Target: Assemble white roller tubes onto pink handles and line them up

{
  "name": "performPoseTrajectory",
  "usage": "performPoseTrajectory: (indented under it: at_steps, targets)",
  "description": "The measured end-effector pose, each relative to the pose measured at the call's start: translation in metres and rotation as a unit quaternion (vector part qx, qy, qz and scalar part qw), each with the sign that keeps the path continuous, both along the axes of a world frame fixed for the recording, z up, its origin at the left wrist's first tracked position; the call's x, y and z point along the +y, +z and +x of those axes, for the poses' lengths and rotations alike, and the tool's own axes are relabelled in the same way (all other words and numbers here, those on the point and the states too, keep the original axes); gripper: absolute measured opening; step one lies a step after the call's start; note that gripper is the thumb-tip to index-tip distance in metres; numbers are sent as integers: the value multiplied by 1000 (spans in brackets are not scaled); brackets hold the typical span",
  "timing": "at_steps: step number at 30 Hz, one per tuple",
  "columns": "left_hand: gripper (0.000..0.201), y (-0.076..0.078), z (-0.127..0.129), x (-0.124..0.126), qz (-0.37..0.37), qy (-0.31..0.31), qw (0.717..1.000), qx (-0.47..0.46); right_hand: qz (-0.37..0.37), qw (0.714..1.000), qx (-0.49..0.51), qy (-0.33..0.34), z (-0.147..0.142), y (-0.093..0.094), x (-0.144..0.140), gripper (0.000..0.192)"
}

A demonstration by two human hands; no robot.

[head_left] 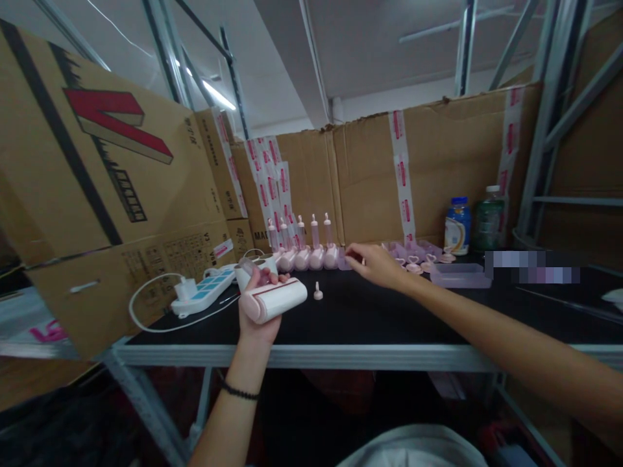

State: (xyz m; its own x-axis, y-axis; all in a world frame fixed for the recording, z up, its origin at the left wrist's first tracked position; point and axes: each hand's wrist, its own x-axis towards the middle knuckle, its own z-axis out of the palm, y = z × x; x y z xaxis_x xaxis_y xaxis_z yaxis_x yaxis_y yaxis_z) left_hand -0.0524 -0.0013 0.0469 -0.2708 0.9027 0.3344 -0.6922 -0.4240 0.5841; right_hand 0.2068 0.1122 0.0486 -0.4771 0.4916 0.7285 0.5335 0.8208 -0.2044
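A white cylindrical device with a pale pink end (pixel 285 301) is clamped in the left grip (pixel 263 329), laid across the palm. Just right of that grip, a small pale pink pointed cap (pixel 318 294) is stood on the black bench (pixel 370 318). Beyond, between both grips, pale pink rounded devices with upright clear tubes (pixel 302 260) are lined up. The right grip (pixel 378 263) is held with fingertips bent close; whether anything is pinched cannot be told.

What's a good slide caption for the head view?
Left hand holding a white device, right hand beside a row of pink devices on a black table.
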Motion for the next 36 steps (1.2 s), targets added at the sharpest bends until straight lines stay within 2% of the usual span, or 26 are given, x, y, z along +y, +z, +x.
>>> performPoseTrajectory:
  at_steps: [1,4,6,14,16,19,22,24,26,29,31,34,36]
  targets:
    - [30,-1,0,1,4,8,1000,12,-1,999,-26,35,-6,-7,-2,21]
    - [23,-4,-1,4,13,28,999,40,14,987,-95,131,-19,-22,-6,44]
    - [20,-5,-2,6,18,35,998,49,22,978,-129,161,-23,-26,-9,54]
    - [22,-8,0,7,26,43,996,69,22,973,-153,170,-31,-32,-4,64]
    - [23,-8,2,5,33,47,994,92,17,971,-166,169,-40,-35,2,63]
    - [27,-4,6,0,42,87,982,165,-9,968,-172,183,-52,-39,7,53]
    - [37,2,8,-6,76,143,949,272,-41,970,-157,182,-56,-39,8,27]
    - [41,6,8,-11,103,176,914,351,-43,974,-140,174,-54,-37,5,11]
    - [37,9,9,-17,110,205,878,419,-40,978,-109,176,-50,-31,-1,4]
    - [26,12,11,-25,102,257,837,472,-55,983,-13,173,-41,-14,-18,16]
    - [25,12,14,-28,97,293,813,494,-76,980,72,170,-35,1,-34,23]
    - [27,10,20,-29,103,321,767,546,-119,956,177,202,-30,21,-58,27]
    - [19,9,23,-29,117,323,739,579,-147,939,212,228,-30,28,-71,30]
